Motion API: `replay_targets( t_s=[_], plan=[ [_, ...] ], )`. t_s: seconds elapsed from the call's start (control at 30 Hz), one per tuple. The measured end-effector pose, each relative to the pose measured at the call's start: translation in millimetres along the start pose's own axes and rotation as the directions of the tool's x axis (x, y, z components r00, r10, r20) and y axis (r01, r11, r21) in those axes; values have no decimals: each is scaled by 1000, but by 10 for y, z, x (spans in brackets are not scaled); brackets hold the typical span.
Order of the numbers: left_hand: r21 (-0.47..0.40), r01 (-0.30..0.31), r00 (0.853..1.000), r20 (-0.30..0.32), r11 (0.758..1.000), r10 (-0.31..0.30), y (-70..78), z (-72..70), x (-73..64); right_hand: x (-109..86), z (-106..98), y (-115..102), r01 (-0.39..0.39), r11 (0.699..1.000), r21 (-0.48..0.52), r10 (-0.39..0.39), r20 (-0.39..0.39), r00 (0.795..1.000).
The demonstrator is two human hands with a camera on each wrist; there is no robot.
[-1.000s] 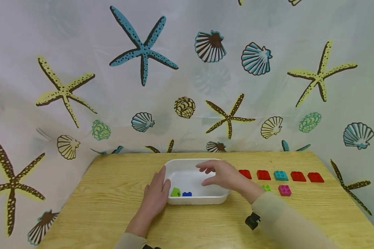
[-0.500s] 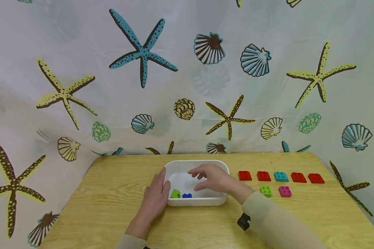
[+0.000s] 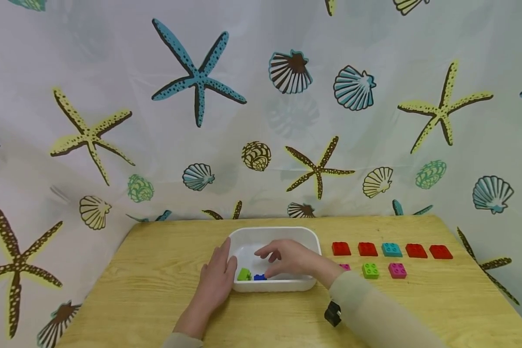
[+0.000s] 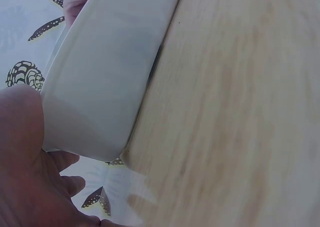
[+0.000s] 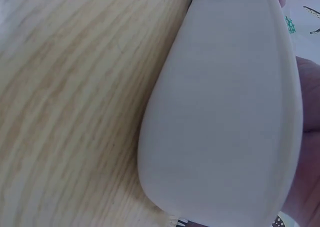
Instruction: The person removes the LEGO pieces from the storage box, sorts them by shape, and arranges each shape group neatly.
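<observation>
A white plastic tray (image 3: pixel 274 285) stands on the table, with a lime-green toy brick (image 3: pixel 244 274) and a blue toy brick (image 3: pixel 259 277) lying in its near left part. My left hand (image 3: pixel 217 279) rests along the tray's left end with its fingers extended; the left wrist view has this hand (image 4: pixel 25 162) against the tray's outer wall (image 4: pixel 100 77). Over the near wall reaches my right hand (image 3: pixel 289 258), its thumb close beside the blue brick and its fingers spread above it. Whether the thumb touches the brick I cannot tell. The tray wall (image 5: pixel 220 112) hides most of the right hand (image 5: pixel 307 142) in the right wrist view.
Right of the tray lies a back row of several red bricks (image 3: pixel 367 249) and one teal brick (image 3: pixel 391 249). In front of them are a lime-green brick (image 3: pixel 370 270), a pink brick (image 3: pixel 398 270) and another pink brick (image 3: pixel 344 267), partly hidden by my right arm. A patterned curtain hangs behind the table.
My right hand has moved left and down into the tray, toward the blue brick. The left hand stays at the tray's left end. The head view has tilted slightly upward.
</observation>
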State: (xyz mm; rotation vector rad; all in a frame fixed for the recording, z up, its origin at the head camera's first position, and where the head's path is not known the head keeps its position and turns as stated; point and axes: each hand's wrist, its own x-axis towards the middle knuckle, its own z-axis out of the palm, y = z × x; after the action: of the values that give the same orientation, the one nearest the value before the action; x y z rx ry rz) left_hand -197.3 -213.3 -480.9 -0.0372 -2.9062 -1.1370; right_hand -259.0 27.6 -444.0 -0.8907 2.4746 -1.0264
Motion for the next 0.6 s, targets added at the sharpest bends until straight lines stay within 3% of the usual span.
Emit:
replay_targets(
  t_s=[0.2, 0.6],
  plan=[
    [6, 8, 1000, 0, 1000, -8, 18, 1, 16, -14, 29, 13, -20, 1000, 19, 19, 31, 999],
    [19, 17, 1000, 3, 1000, -17, -5, 19, 47, -27, 40, 85, 28, 999, 16, -30, 110, 993]
  ],
)
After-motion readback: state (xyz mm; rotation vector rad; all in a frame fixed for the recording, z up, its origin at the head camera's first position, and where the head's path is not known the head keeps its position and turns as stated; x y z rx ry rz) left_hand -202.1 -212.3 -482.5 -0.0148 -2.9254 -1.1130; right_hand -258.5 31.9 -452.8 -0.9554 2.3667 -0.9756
